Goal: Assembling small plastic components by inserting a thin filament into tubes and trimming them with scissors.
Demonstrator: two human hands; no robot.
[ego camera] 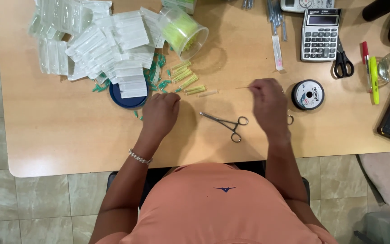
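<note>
Left hand (160,113) curled on table, forceps (225,122) between hands, right hand (269,106) pinching thin needle (243,87)

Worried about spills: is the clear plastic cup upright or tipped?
Tipped: the clear plastic cup lies on its side, mouth toward the yellow tubes on the table.

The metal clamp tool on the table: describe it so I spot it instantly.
On the wooden table, look between the left hand and right hand. The forceps lie there flat, alone: slim, silver, two ring handles, unlike the black-handled scissors by the calculator.
</note>
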